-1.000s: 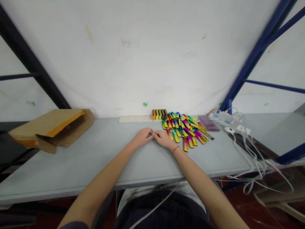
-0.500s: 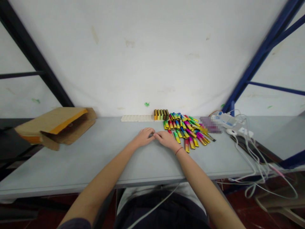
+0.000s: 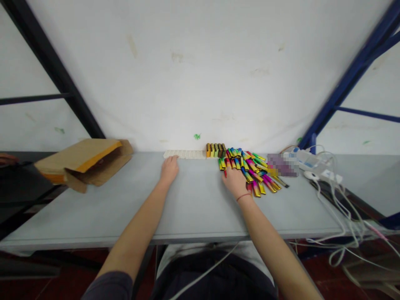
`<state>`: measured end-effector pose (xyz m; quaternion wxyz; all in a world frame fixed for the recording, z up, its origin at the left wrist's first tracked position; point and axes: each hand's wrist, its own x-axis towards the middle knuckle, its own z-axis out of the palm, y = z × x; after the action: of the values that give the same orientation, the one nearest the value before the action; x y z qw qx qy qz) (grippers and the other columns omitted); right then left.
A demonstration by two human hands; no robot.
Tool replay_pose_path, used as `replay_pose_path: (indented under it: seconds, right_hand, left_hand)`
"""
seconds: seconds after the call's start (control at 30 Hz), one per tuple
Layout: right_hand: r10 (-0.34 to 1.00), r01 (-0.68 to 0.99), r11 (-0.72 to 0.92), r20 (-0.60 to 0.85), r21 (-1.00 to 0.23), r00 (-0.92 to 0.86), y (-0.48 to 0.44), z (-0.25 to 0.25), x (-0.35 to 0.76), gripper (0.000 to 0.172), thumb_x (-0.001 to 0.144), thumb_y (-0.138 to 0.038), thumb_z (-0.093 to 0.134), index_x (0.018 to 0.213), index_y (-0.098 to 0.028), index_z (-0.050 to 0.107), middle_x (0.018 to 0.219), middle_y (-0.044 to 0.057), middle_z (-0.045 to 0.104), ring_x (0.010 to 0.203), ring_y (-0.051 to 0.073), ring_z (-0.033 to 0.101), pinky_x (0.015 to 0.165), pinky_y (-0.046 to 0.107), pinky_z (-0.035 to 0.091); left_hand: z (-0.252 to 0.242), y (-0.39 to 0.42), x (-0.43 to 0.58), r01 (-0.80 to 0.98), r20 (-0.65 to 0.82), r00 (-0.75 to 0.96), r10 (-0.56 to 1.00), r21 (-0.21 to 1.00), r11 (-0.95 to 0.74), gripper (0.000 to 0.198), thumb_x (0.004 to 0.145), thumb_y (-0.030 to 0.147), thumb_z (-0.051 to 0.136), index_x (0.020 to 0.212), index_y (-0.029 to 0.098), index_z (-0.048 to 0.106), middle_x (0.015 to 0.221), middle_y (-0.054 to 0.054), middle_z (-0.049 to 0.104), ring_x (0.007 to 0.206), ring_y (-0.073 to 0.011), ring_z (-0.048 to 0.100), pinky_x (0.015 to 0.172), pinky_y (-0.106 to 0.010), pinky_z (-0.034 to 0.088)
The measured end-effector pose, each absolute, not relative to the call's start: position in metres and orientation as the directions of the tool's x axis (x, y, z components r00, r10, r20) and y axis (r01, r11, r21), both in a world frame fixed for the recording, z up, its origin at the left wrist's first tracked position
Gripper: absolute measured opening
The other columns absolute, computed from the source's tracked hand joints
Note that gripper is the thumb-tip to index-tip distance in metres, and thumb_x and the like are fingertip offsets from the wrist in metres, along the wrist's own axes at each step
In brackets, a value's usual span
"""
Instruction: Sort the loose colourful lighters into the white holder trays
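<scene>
My left hand (image 3: 169,168) is at the near left end of a white tray with rows of small holes (image 3: 190,154). Its fingers are bent together at the tray's edge; whatever they hold is too small to make out. My right hand (image 3: 235,180) reaches down into the left part of a pile of shiny, colour-graded metallic cases (image 3: 256,176), the shape of slim lighters. Its fingertips are lost among the cases. One red case (image 3: 225,172) lies beside its thumb. Against the tray's right end stands a block of upright dark-and-gold pieces (image 3: 215,150) in rows.
An open cardboard box (image 3: 84,160) lies on the grey table (image 3: 193,200) at left. To the right are a blurred purple patch (image 3: 283,165), a white power strip (image 3: 308,158) and tangled white cables (image 3: 339,200). Another person's hand (image 3: 8,158) shows at the far left.
My hands were together at the middle of the table. They have parted: the left went left and forward to the tray, the right moved right into the pile. The view shifted slightly.
</scene>
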<state>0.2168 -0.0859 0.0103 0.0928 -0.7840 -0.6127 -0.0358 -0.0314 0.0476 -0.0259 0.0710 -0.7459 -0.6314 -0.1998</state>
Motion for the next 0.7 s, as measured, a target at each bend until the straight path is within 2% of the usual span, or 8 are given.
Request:
replay_pose_path:
  seconds: [0.07, 0.17, 0.27, 0.37, 0.43, 0.53, 0.6, 0.7]
  right_hand:
    - [0.962, 0.973, -0.209, 0.159, -0.1, 0.223, -0.086, 0.01, 0.215, 0.03, 0.093, -0.02, 0.041, 0.11, -0.009, 0.063, 0.105, 0.02, 0.066, 0.102, 0.028, 0.06, 0.079, 0.033, 0.044]
    - [0.979, 0.987, -0.131, 0.145, -0.091, 0.143, -0.082, 0.008, 0.214, 0.031, 0.091, -0.013, 0.039, 0.108, -0.006, 0.064, 0.106, 0.021, 0.066, 0.103, 0.027, 0.059, 0.083, 0.032, 0.042]
    - [0.99, 0.994, -0.024, 0.135, -0.106, 0.039, -0.078, 0.005, 0.215, 0.028, 0.089, -0.011, 0.043, 0.104, -0.005, 0.065, 0.108, 0.022, 0.064, 0.102, 0.026, 0.058, 0.086, 0.032, 0.04]
    - [0.989, 0.984, 0.058, 0.141, -0.17, -0.034, -0.074, 0.001, 0.216, 0.021, 0.087, -0.011, 0.047, 0.097, -0.007, 0.065, 0.106, 0.021, 0.063, 0.099, 0.025, 0.058, 0.084, 0.03, 0.039]
    - [0.981, 0.962, 0.127, 0.172, -0.243, -0.086, -0.073, -0.002, 0.215, 0.018, 0.089, -0.013, 0.047, 0.098, -0.009, 0.062, 0.104, 0.018, 0.063, 0.095, 0.024, 0.059, 0.08, 0.028, 0.039]
    - [0.969, 0.906, 0.191, 0.219, -0.377, -0.114, -0.073, -0.004, 0.213, 0.019, 0.093, -0.017, 0.043, 0.107, -0.012, 0.054, 0.095, 0.012, 0.065, 0.086, 0.021, 0.059, 0.074, 0.027, 0.038]
    - [0.964, 0.87, 0.206, 0.245, -0.448, -0.102, -0.072, -0.006, 0.212, 0.019, 0.093, -0.017, 0.041, 0.109, -0.014, 0.051, 0.092, 0.01, 0.065, 0.083, 0.02, 0.059, 0.071, 0.025, 0.037]
    - [0.958, 0.832, 0.187, 0.286, -0.522, -0.036, -0.07, -0.006, 0.21, 0.014, 0.094, -0.023, 0.041, 0.096, -0.016, 0.053, 0.085, 0.007, 0.063, 0.078, 0.019, 0.058, 0.068, 0.025, 0.035]
  left_hand:
    - [-0.03, 0.05, -0.032, 0.971, 0.371, 0.135, 0.919, 0.135, -0.197, 0.045, 0.094, 0.022, 0.036, 0.138, 0.014, 0.045, 0.144, -0.013, 0.045, 0.133, -0.0273, 0.039, 0.106, -0.041, 0.035]
    - [-0.033, 0.049, -0.03, 0.97, 0.269, 0.158, 0.95, 0.137, -0.2, 0.048, 0.097, 0.031, 0.033, 0.143, 0.018, 0.039, 0.152, -0.01, 0.034, 0.14, -0.0288, 0.028, 0.11, -0.053, 0.026]
    - [-0.031, 0.042, -0.028, 0.98, 0.288, 0.135, 0.948, 0.103, -0.171, 0.044, 0.097, 0.032, 0.034, 0.137, 0.019, 0.047, 0.144, -0.013, 0.045, 0.133, -0.0306, 0.037, 0.109, -0.056, 0.025]
    - [-0.025, 0.033, -0.028, 0.985, 0.358, 0.148, 0.922, 0.03, -0.17, 0.037, 0.094, 0.033, 0.042, 0.12, 0.016, 0.061, 0.126, -0.018, 0.057, 0.121, -0.0351, 0.046, 0.106, -0.058, 0.026]
    - [-0.019, 0.028, -0.03, 0.973, 0.347, 0.205, 0.915, 0.029, -0.229, 0.033, 0.093, 0.032, 0.045, 0.109, 0.015, 0.067, 0.114, -0.019, 0.061, 0.113, -0.0361, 0.05, 0.101, -0.056, 0.032]
    - [-0.012, 0.024, -0.03, 0.942, 0.297, 0.284, 0.912, 0.089, -0.322, 0.027, 0.091, 0.03, 0.048, 0.099, 0.018, 0.071, 0.103, -0.016, 0.063, 0.104, -0.0335, 0.054, 0.092, -0.047, 0.043]
    - [-0.009, 0.021, -0.028, 0.926, 0.302, 0.321, 0.898, 0.097, -0.364, 0.021, 0.089, 0.031, 0.054, 0.094, 0.021, 0.071, 0.109, -0.013, 0.061, 0.109, -0.0328, 0.051, 0.092, -0.045, 0.043]
    - [-0.006, 0.015, -0.021, 0.914, 0.275, 0.354, 0.894, 0.101, -0.393, 0.018, 0.085, 0.038, 0.062, 0.096, 0.027, 0.07, 0.131, -0.009, 0.052, 0.13, -0.0381, 0.035, 0.102, -0.056, 0.034]
